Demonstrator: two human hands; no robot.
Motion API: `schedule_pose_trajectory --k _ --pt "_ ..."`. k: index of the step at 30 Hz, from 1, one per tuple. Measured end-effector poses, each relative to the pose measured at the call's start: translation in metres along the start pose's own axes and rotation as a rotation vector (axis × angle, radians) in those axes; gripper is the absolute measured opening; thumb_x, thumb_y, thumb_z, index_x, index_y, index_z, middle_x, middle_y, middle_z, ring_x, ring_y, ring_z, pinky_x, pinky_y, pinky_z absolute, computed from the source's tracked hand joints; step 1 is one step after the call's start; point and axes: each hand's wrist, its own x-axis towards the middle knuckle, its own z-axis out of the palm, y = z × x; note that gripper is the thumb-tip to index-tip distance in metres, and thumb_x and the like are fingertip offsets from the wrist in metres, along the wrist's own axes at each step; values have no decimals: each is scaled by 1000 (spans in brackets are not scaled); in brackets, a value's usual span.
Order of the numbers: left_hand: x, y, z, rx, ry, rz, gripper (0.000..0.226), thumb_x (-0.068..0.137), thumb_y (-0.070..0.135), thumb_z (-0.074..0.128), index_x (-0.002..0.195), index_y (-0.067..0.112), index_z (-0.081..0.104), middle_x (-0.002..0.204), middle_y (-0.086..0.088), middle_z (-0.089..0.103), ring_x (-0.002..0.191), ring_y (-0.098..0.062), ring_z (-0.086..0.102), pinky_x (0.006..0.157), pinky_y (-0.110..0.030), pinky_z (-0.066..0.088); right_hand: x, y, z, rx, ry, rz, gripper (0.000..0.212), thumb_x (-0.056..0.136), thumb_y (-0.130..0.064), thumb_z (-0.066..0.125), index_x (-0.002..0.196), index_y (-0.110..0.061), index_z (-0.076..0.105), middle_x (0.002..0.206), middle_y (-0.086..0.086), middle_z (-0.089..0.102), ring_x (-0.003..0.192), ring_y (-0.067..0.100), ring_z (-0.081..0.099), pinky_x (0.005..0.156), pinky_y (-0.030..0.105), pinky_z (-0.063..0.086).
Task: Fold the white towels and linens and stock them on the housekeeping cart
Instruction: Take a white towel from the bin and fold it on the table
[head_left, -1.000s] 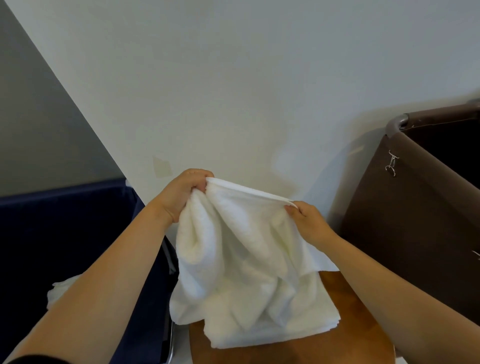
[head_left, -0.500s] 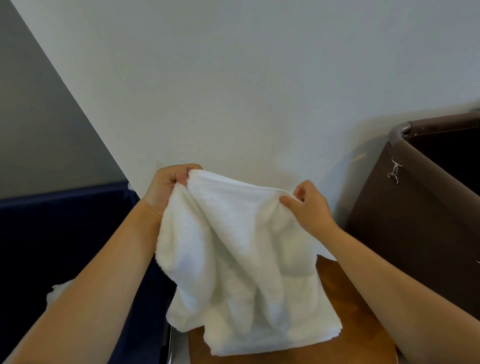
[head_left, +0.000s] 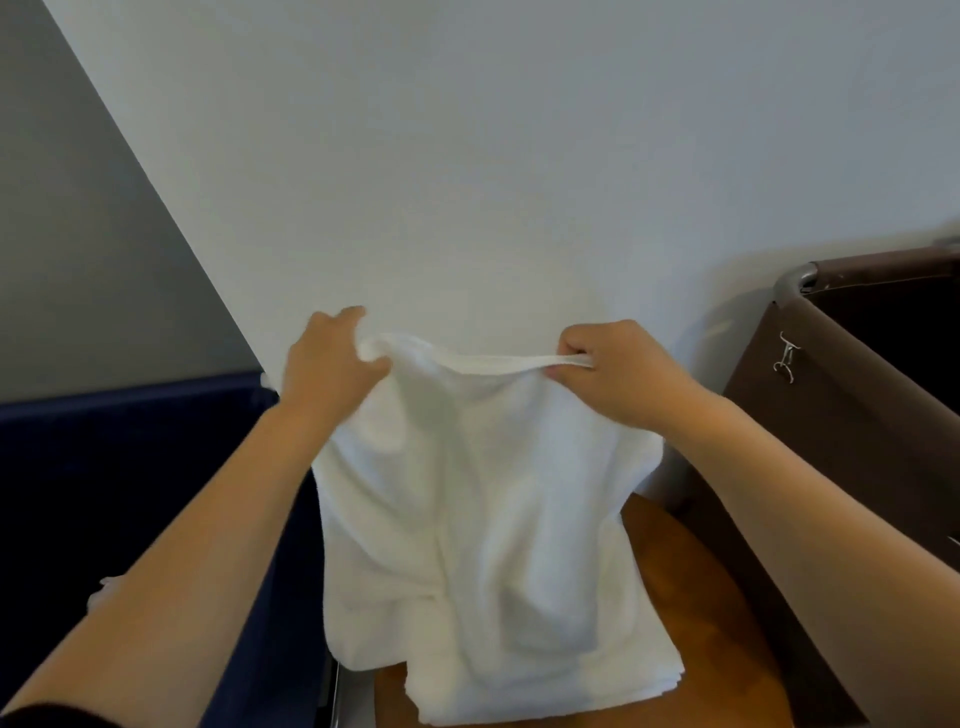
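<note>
White wall (head_left: 519, 156) rose plain behind everything, with a grey wall (head_left: 78, 234) meeting it up and to the left of the towel (head_left: 467, 493). My left hand (head_left: 327, 358) pinched the towel's top edge at its left corner, with a bunched bit of cloth caught between thumb and fingers. My right hand (head_left: 618, 374) gripped the same edge at the right corner, fingers curled tight on the hem. Between the two the hem ran stretched and sagged a little, and the towel hung from it in soft folds, raised in front of the wall. Its lower end rested crumpled on a wooden surface (head_left: 701, 597) below, where layered white edges showed at the bottom right. Whether those belonged to this towel or to others folded under it, I could not tell. Left of the towel stood a navy fabric bin (head_left: 130, 467), with a scrap of white cloth (head_left: 101, 592) showing in it beside my left forearm. Right of the towel stood a brown fabric hamper (head_left: 831, 441), with a grey metal frame corner (head_left: 795, 275) and a small metal clip (head_left: 785, 357) on its side.
</note>
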Motion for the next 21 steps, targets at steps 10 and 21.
schedule_pose_trajectory --k 10,21 --pt "-53 77 44 -464 -408 309 25 87 20 58 74 -1 56 58 6 43 50 -4 35 52 -20 30 -8 -3 28 195 -40 -15 10 90 -24 59 83 -18 60 78 -8 59 75 9 54 67 21 42" --pt "-53 80 34 -859 -273 133 50 91 15 60 51 16 29 43 13 24 41 -4 21 43 -13 23 -45 58 69 263 -193 169 7 94 -24 54 89 -22 60 95 -12 58 89 7 56 89 24 45"
